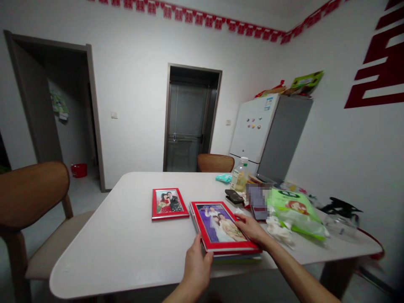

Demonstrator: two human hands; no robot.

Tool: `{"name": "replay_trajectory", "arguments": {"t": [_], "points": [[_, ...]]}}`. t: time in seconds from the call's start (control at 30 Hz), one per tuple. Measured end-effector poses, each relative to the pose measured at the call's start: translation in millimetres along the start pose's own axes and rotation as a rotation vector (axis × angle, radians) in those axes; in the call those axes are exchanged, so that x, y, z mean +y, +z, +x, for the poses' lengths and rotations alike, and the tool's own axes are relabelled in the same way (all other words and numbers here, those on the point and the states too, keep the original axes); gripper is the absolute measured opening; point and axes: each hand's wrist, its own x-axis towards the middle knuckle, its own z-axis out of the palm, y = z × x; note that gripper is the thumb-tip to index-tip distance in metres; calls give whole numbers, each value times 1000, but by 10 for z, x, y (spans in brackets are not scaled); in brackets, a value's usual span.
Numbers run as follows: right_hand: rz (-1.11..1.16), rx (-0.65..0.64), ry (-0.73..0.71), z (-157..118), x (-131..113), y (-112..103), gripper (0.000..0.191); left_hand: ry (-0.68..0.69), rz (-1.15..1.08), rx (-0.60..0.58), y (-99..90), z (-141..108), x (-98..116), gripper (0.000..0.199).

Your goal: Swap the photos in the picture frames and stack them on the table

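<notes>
Lg red-rimmed photo frame point(222, 225), purple pic, L hand point(198, 263) + R hand point(252, 229) apart on opp. edges.

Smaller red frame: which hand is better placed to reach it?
Likely the left hand, nearer the smaller frame; the right hand, at the right edge of the larger frame, would reach across.

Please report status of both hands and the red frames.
Left hand and right hand on top frame of pile. Smaller red frame apart, flat on table. Green package beyond right hand.
</notes>
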Motion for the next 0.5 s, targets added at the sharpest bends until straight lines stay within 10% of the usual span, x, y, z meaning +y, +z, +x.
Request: {"name": "replay_trajectory", "arguments": {"t": [0.23, 0.4, 0.5], "points": [[-260, 225, -198, -123, -377, 225, 33, -7, 221, -17, -293, -35, -37, 52], [-270, -79, -638, -361, -1024, 1258, 36, 39, 368, 122, -728, 55, -232, 50], [-449, -155, -608, -340, -1251, 1847, 39, 10, 418, 167, -1009, 58, -350, 52]]}}
